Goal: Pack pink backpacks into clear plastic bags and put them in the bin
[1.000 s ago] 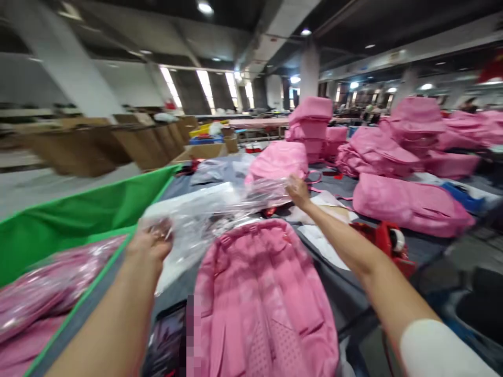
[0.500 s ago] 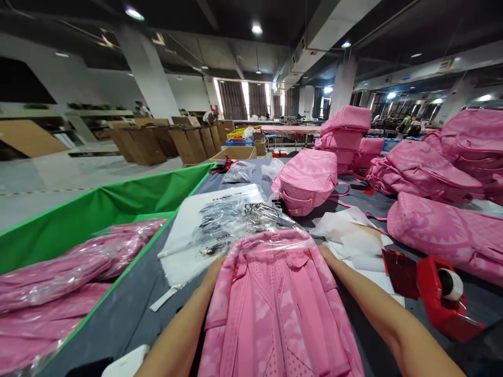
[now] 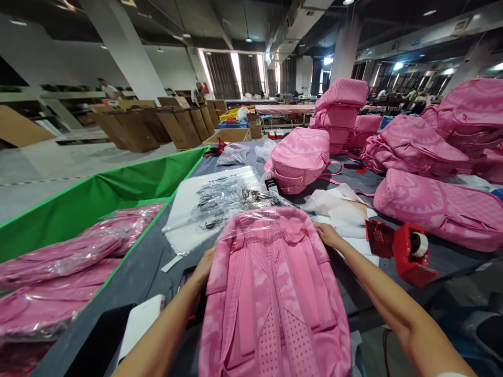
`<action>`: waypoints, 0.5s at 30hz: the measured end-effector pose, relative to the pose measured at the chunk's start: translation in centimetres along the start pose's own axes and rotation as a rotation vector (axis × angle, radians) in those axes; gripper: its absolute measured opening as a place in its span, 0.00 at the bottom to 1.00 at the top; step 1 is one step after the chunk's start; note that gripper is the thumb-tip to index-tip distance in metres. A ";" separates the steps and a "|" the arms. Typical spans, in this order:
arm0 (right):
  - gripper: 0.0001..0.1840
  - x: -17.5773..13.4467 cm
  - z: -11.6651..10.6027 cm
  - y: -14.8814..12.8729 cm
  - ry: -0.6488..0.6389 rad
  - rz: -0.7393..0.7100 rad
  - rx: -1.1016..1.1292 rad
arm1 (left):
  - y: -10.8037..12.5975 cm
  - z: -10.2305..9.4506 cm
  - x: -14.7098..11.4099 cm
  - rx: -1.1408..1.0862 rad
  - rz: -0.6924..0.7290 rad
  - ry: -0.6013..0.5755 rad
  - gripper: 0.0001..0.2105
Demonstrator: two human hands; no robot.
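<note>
A pink backpack (image 3: 271, 293) lies in front of me with its straps and perforated back panel facing up. Clear plastic bag film (image 3: 259, 217) covers its top end. My left hand (image 3: 204, 265) is closed at the backpack's left edge, with its fingertips partly hidden. At the upper right edge, my right hand (image 3: 328, 234) is closed with bent fingers where the film meets the pack. Beyond the top end lie printed clear bags (image 3: 220, 201) on a white sheet.
A green-sided bin (image 3: 129, 180) with bagged pink packs stands left. More pink backpacks (image 3: 301, 159) are piled ahead and right. A red tape dispenser (image 3: 412, 256) and papers (image 3: 334, 207) lie right. A white device (image 3: 141, 322) and a black one (image 3: 102, 340) lie near-left.
The view has tipped down, so the scene sits higher. My left hand shows more, lower along the backpack's side. My right hand's fingers have come into sight at the upper edge.
</note>
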State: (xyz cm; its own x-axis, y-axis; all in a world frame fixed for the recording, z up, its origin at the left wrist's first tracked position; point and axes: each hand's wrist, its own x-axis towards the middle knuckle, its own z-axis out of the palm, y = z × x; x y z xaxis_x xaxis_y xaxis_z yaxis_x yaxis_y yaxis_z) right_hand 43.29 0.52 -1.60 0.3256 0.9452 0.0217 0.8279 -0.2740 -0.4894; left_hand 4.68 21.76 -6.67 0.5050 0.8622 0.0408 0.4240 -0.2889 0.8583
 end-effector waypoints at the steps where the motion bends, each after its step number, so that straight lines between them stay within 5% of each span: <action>1: 0.24 -1.5 0.0 0.3 0.010 -0.024 0.042 | 0.2 -0.1 -1.3 0.003 0.003 0.011 0.32; 10: 0.32 -19.3 3.9 3.0 0.278 -0.021 0.279 | -1.6 -0.6 -14.2 0.295 0.164 0.339 0.25; 15: 0.32 -31.1 7.6 5.1 0.295 -0.011 0.259 | -4.8 1.2 -24.3 0.301 0.077 0.308 0.22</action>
State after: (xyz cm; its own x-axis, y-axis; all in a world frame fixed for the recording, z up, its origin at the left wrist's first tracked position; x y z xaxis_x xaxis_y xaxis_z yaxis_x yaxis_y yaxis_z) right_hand 33.92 -28.89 -11.45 0.4655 0.8461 0.2594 0.7016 -0.1742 -0.6909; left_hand -8.72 1.71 -12.42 0.3158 0.9038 0.2887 0.6173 -0.4268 0.6609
